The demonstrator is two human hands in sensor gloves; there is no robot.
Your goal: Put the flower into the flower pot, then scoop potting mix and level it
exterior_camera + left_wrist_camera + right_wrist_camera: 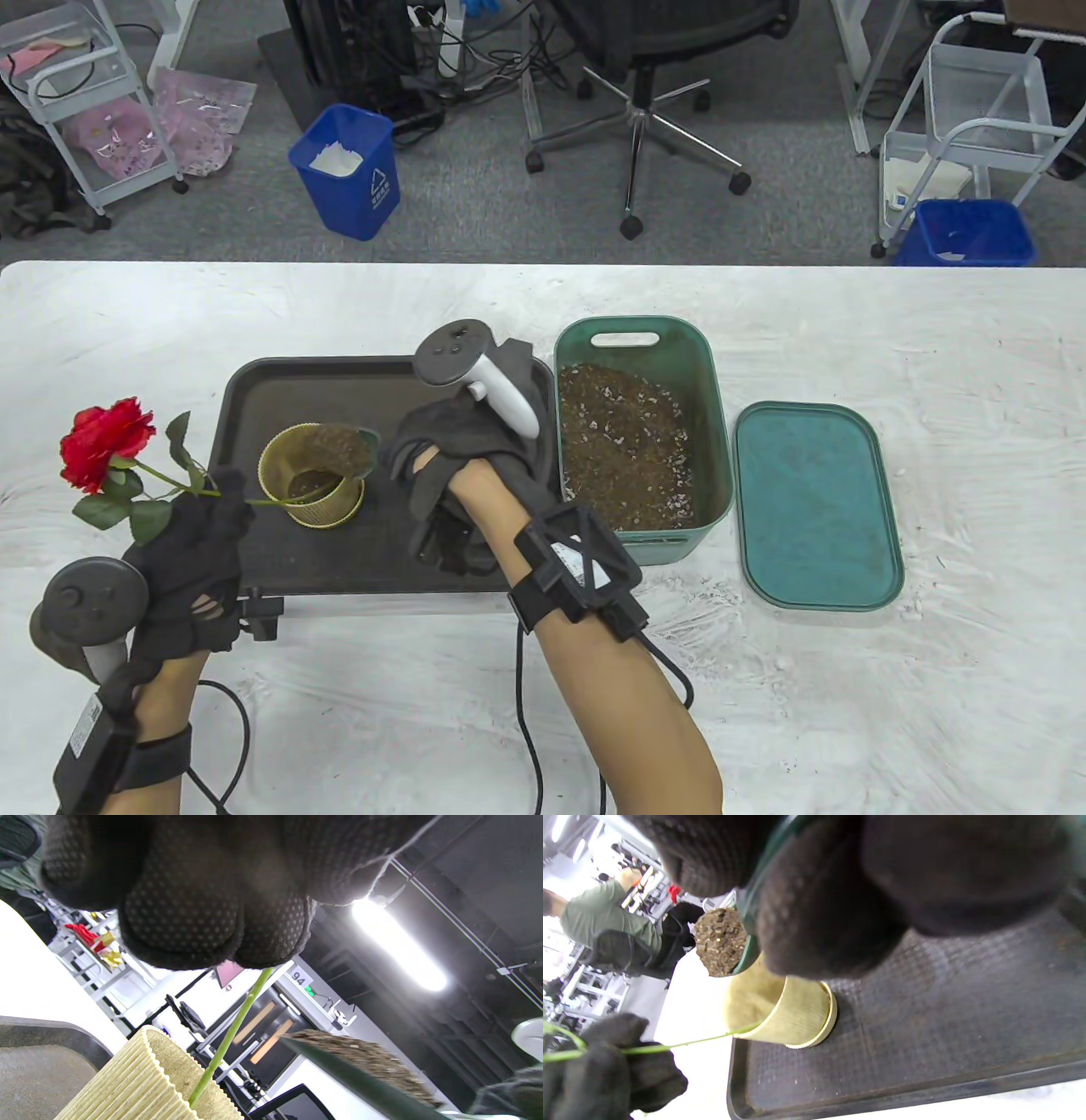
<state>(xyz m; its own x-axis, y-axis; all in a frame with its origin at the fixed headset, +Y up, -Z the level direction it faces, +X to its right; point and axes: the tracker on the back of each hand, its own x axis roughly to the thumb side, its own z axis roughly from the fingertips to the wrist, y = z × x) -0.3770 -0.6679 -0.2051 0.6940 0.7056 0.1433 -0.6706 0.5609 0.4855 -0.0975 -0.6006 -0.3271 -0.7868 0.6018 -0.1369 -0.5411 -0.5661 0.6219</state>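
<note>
Left hand (199, 543) pinches the flower (106, 446), stem slanting into the pot (310, 475), bloom pointing left.

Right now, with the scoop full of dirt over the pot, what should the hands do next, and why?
Probably tip the scoop so the potting mix slides into the flower pot. The right hand holds the loaded scoop over the pot's mouth, the pot looks mostly unfilled, and the left hand pinches the flower by its stem, whose end sits inside the pot.
</note>
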